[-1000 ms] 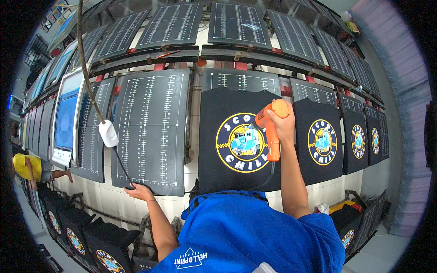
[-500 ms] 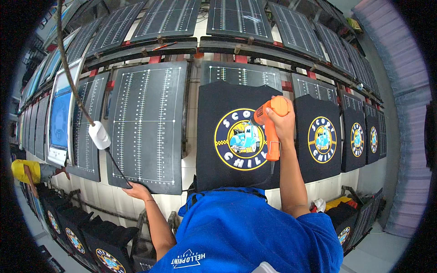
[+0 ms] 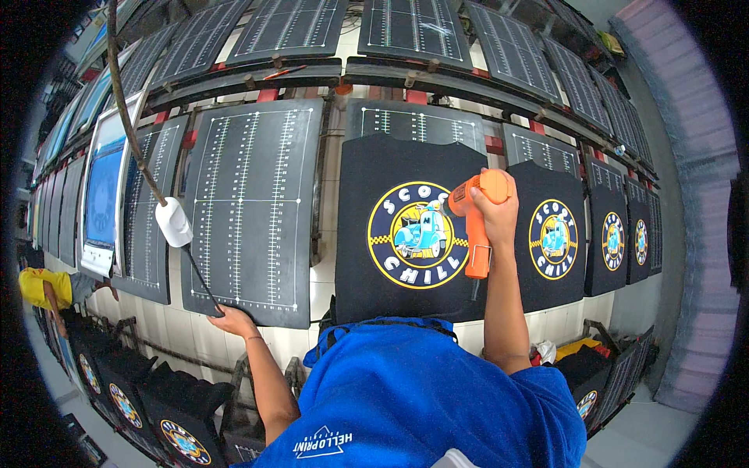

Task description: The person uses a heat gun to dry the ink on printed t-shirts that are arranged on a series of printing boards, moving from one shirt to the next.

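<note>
Lettering: white capitals curve through the round badge on the black shirt before me; more white print marks my blue top at six o'clock.
Orange gun: at three o'clock, stubby barrel overlapping the badge's two o'clock edge; my right hand has its fingers wrapped round it.
Cord: black, at eight o'clock, my left hand pinching it between fingers.
Count: four printed shirts along this row, one gun.

Wearer's hands: two. Orange gun-shaped tool: one. White cord connector: one. Printed black shirts, front row: four.
</note>
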Action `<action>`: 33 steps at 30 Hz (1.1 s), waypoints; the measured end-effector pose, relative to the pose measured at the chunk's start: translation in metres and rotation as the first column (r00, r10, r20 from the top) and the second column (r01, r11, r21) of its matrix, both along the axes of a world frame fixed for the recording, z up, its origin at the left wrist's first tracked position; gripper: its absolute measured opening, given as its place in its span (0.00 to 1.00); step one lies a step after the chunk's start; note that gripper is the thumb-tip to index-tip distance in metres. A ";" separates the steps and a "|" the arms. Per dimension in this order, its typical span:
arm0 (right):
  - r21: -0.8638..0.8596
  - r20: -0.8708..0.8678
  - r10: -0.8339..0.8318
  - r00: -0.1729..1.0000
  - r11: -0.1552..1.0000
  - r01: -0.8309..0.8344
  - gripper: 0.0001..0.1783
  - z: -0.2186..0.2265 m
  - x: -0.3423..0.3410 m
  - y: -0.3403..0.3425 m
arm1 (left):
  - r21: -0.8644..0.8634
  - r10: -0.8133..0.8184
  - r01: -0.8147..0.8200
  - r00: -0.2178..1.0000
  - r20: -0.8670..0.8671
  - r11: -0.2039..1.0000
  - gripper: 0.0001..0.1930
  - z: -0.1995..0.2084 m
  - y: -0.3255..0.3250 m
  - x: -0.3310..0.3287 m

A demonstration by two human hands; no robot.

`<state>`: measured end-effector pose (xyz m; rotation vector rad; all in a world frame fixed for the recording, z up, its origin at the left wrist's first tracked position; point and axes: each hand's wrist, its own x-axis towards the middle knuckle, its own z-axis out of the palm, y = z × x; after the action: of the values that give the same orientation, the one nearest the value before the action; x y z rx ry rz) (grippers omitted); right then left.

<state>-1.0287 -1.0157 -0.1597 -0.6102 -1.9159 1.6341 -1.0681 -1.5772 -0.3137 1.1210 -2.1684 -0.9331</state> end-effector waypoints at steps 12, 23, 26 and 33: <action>0.036 0.027 -0.023 0.999 0.999 0.022 0.28 -0.007 0.002 0.005 | -0.041 0.030 -0.029 1.000 0.009 0.999 0.30 -0.008 -0.004 0.001; 0.029 -0.010 0.035 0.999 0.999 -0.035 0.29 -0.013 -0.015 0.001 | -0.031 0.042 -0.042 0.999 0.012 0.999 0.30 -0.006 -0.004 0.000; 0.043 -0.019 0.039 0.999 0.998 -0.038 0.29 -0.015 -0.021 0.000 | -0.020 0.042 -0.042 0.999 0.022 0.999 0.30 -0.003 -0.001 0.001; -0.056 -0.068 0.180 0.981 0.981 -0.184 0.29 -0.009 -0.028 -0.017 | 0.022 0.031 -0.031 0.999 0.020 0.999 0.30 0.004 0.003 0.001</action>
<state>-1.0565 -1.0328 -0.1685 -0.4117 -1.9294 1.8096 -1.0674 -1.5740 -0.3096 1.1761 -2.1555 -0.9379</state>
